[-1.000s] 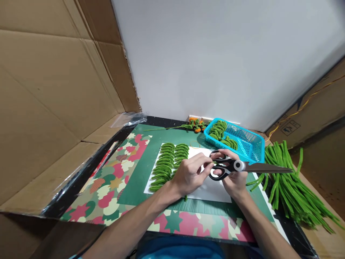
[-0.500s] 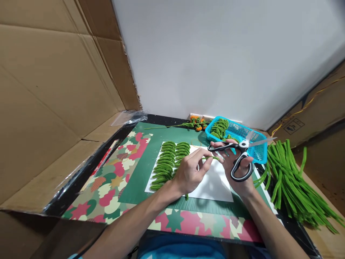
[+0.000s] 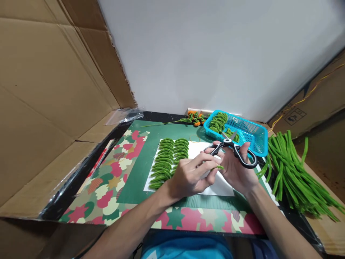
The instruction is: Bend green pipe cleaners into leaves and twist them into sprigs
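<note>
My left hand (image 3: 192, 174) is closed in a pinch on a short green pipe cleaner (image 3: 220, 167), whose fuzzy tip sticks out to the right of the fingertips. A pair of black-and-white scissors (image 3: 228, 142) rests across the fingers of my right hand (image 3: 238, 176), held by its handle loops, with the blades slightly apart and pointing away from me. The right palm is turned up. Left of both hands, curved green pipe-cleaner pieces (image 3: 163, 163) lie in two columns on a white sheet (image 3: 198, 146); my left hand hides part of the second column.
Behind my right hand stands a blue plastic basket (image 3: 262, 144) with green leaf-like pieces. A bundle of long green pipe cleaners (image 3: 293, 172) lies to the right. Orange flowers (image 3: 197, 120) on a stem lie at the back of the green mat (image 3: 134, 172). Cardboard (image 3: 40, 90) walls the left side.
The scissors have swung in my right hand, their blades turning from rightward to away from me and closing partly. My left hand has shifted slightly right with the pipe cleaner. The view has moved a little.
</note>
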`<state>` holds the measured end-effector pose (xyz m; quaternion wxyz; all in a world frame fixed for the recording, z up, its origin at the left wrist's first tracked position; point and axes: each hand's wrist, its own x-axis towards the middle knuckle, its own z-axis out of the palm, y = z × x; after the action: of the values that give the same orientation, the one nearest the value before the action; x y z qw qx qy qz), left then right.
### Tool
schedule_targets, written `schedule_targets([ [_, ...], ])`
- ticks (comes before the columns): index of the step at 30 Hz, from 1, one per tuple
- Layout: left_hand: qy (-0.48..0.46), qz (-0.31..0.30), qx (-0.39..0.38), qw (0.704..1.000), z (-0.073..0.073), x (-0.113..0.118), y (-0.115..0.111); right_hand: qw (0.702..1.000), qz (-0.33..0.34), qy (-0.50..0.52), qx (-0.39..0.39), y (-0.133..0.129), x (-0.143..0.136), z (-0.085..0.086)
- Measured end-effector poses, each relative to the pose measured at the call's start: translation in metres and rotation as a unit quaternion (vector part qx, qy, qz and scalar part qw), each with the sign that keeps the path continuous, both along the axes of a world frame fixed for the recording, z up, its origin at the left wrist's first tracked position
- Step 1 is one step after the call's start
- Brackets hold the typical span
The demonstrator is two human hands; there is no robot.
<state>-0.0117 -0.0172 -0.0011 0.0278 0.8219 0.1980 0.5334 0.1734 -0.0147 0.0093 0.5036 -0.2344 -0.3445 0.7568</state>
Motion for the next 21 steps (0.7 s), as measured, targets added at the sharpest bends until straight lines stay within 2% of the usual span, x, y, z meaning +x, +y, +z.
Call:
schedule_targets([
  [3,0.007,0.020,0.017,1.000,-0.0024,0.0005,0.0009,1.000,0.002,-0.028,0.005,-0.0018,0.0016,0.0001],
  [8,0.053,0.034,0.040,0.997,-0.0052,0.0030,0.0040,0.994,-0.070,-0.085,0.012,-0.0011,-0.0009,-0.0041],
  [14,0.062,0.022,0.069,0.995,-0.0061,0.0022,0.0079,0.998,-0.003,-0.058,-0.012,0.0053,0.0066,-0.0004],
  [21,0.055,-0.008,0.096,0.994,-0.0042,0.0012,0.0081,0.999,-0.014,-0.034,0.009,0.0045,0.0059,0.0004],
])
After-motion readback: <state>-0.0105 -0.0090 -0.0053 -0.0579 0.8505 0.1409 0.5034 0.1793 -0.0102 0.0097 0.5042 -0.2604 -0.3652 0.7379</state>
